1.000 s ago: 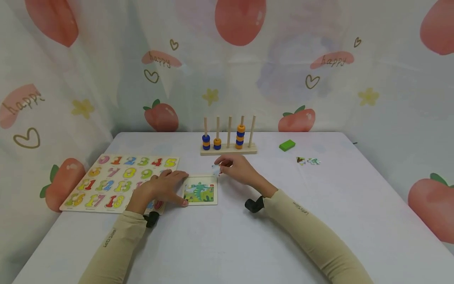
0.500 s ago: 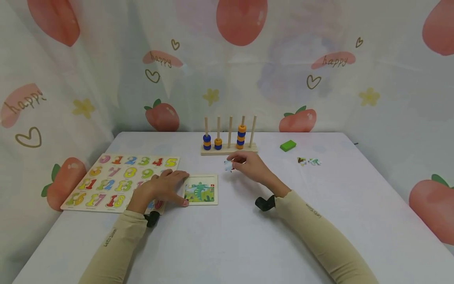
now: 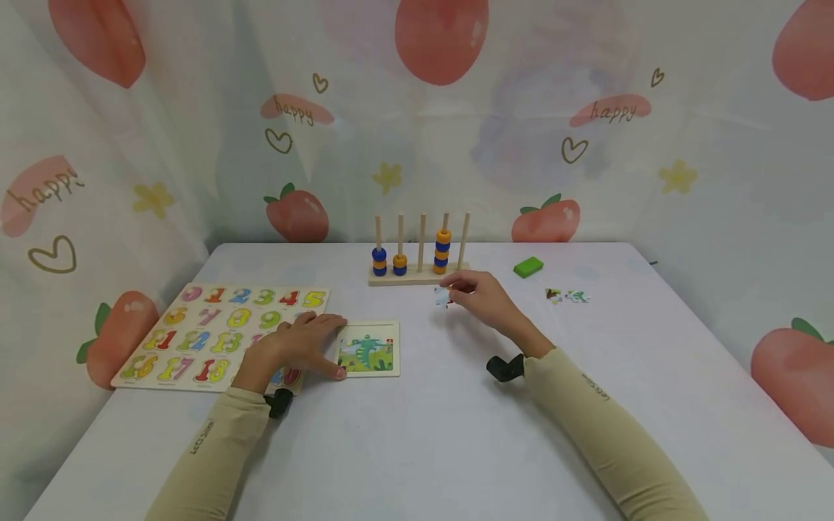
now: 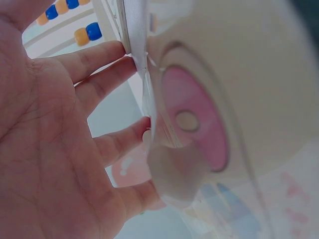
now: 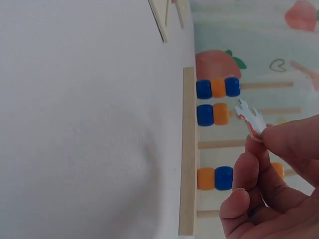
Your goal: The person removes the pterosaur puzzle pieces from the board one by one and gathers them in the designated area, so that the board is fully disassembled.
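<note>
My right hand (image 3: 485, 298) pinches a small pale-blue jigsaw piece (image 3: 443, 296) with a red edge. In the right wrist view, thumb and fingertips grip one side of that jigsaw piece (image 5: 250, 119), held above the table. My left hand (image 3: 293, 346) lies with spread fingers over the right side of the number board (image 3: 221, 318). Its thumb and fingertips rest at the left edge of a small framed jigsaw puzzle (image 3: 368, 351) showing a green dinosaur. In the left wrist view the left palm (image 4: 50, 134) shows, fingers extended toward the board's edge.
Behind the right hand stands a wooden peg rack (image 3: 417, 277) with blue and orange beads. A green block (image 3: 528, 267) lies at the back right, with loose jigsaw pieces (image 3: 576, 297) in front of it. A patterned curtain (image 3: 417, 159) hangs behind the table.
My right hand has moved right and slightly away, carrying the jigsaw piece from the framed puzzle's top right corner toward the peg rack. The left hand stays in place.
</note>
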